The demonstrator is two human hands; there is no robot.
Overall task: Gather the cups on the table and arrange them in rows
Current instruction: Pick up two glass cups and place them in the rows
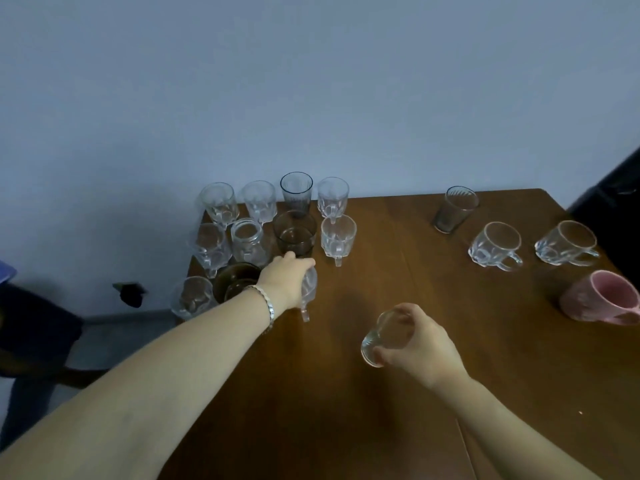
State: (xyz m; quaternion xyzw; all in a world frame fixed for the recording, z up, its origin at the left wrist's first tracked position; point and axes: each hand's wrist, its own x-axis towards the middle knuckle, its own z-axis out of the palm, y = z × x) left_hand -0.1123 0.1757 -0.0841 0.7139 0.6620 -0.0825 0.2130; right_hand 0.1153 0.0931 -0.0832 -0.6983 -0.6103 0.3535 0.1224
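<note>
On the brown table (398, 278), several clear and smoked glass cups stand in rows at the far left corner, among them a dark tumbler (295, 237) and a clear mug (337, 237). My left hand (287, 280) grips a clear handled mug (309, 289) from above at the right end of the nearest row. My right hand (415, 344) holds a small clear glass (384, 337) above the table's middle. At the right stand a smoked tumbler (453, 209), two clear mugs (495, 245) (564, 242) and a pink mug (601, 296).
A pale blue wall rises behind the table. The table's left edge runs close beside the cup rows, with floor and dark objects (34, 327) beyond it. A dark shape (613, 188) stands past the far right corner.
</note>
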